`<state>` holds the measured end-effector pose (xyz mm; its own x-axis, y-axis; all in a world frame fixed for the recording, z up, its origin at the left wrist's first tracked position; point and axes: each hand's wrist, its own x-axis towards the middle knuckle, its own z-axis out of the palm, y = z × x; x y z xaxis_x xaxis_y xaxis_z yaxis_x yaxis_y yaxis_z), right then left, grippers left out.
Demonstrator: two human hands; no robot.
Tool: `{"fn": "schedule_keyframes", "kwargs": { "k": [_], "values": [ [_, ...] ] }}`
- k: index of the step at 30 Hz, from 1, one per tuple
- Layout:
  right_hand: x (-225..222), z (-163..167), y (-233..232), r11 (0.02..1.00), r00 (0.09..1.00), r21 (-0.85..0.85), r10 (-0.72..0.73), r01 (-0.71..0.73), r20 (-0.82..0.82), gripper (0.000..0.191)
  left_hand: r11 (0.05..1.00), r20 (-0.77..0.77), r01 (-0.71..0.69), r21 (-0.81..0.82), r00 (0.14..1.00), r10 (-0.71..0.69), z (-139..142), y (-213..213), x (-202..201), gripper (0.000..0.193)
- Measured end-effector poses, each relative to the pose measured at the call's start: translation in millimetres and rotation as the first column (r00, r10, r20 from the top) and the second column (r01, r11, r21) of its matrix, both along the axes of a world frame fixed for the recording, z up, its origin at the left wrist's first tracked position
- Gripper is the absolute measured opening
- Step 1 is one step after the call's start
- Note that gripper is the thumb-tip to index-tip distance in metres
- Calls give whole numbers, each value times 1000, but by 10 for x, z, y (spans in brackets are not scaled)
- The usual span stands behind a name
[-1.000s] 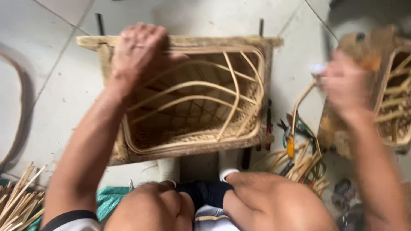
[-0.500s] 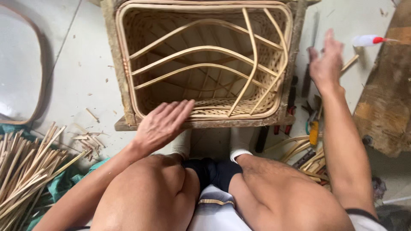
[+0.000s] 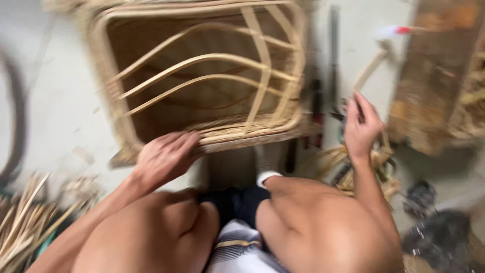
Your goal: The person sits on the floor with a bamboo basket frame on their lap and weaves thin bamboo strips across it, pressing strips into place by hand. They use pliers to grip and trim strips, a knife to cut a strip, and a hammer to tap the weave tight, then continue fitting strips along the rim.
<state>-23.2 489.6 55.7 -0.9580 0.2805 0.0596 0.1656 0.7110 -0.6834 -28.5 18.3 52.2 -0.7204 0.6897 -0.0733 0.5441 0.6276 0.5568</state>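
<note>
Left hand (image 3: 164,157) flat, fingers spread, arm extended forward. Right hand (image 3: 361,126) raised, fingers loosely curled; 2 hands apart.

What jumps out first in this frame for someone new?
The big woven rattan frame with curved ribs fills the top centre, on the pale floor. The left hand lies flat on its near edge; the right hand reaches among tools and cane loops to the right. A bundle of cane strips lies at bottom left.

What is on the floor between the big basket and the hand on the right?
In the head view, dark long-handled tools lie on the floor between the woven basket and the right hand; blur hides their kind.
</note>
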Motion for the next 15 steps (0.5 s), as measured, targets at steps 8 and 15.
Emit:
{"fn": "schedule_keyframes", "kwargs": {
  "k": [8,15],
  "values": [
    [-739,-564,978,948,961,222,-255,228,102,35,985,-51,91,-146,994,-100,58,103,-37,63],
    [-1236,-680,816,969,939,39,-248,246,240,9,999,-42,11,-41,999,-13,-77,259,-51,60]
  ]
}}
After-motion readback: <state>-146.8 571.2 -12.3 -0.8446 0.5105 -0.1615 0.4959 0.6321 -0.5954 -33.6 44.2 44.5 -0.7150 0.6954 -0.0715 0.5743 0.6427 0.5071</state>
